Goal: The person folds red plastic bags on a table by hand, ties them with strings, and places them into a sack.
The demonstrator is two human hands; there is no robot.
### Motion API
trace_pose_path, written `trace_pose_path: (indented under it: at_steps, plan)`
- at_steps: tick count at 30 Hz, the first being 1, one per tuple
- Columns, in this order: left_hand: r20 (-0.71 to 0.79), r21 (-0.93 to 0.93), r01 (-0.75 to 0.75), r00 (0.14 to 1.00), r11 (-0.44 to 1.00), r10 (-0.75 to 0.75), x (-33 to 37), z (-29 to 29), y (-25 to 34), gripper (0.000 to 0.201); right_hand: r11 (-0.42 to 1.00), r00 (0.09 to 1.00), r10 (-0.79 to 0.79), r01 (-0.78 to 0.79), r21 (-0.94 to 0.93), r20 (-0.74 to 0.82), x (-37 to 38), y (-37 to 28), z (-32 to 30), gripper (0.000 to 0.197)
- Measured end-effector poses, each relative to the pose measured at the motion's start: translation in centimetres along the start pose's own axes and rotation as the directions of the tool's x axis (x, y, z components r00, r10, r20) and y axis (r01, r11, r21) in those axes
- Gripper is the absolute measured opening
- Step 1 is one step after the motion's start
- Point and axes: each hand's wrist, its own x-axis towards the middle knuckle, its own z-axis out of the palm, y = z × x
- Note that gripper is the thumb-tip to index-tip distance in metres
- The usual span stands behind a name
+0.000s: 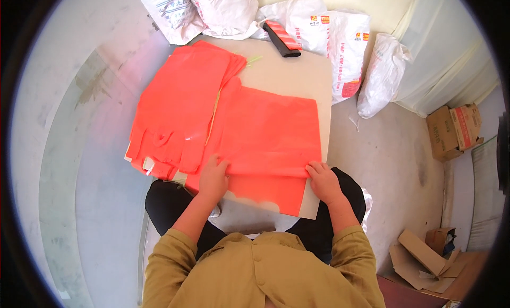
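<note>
A bright red-orange fabric bag (271, 132) lies flat on a light brown board (313, 74) in front of me. Its near part shows a fold line running across, and below it a flap with a curved cut-out edge. My left hand (214, 179) grips the left end of this fold, fingers bent over the cloth. At the right end, my right hand (324, 183) pinches the same edge between thumb and fingers. A thick pile of matching bags (180, 95) with handle loops sits to the left, partly overlapping the spread-out bag.
A dark roll or pouch with red-and-white stripes (283, 39) lies at the board's far edge. White woven sacks (348, 53) stand behind it, and another white sack (381, 74) leans at right. Cardboard boxes (446, 132) stand at far right; opened cartons (425, 257) lie lower right.
</note>
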Motion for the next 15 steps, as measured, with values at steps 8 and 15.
trace_pose_path:
  at_steps: [8,15]
  plan:
    - [-0.115,0.051,-0.053,0.992,0.997,0.059,0.24,0.43,0.05,0.037,1.0,0.999,0.015,-0.015,0.022,-0.03,0.16,-0.11,0.14,0.034]
    - [-0.121,0.066,-0.187,0.973,0.98,0.194,0.56,-0.2,-0.51,0.035,0.999,0.999,0.023,-0.021,0.028,-0.049,0.41,-0.05,0.46,0.037]
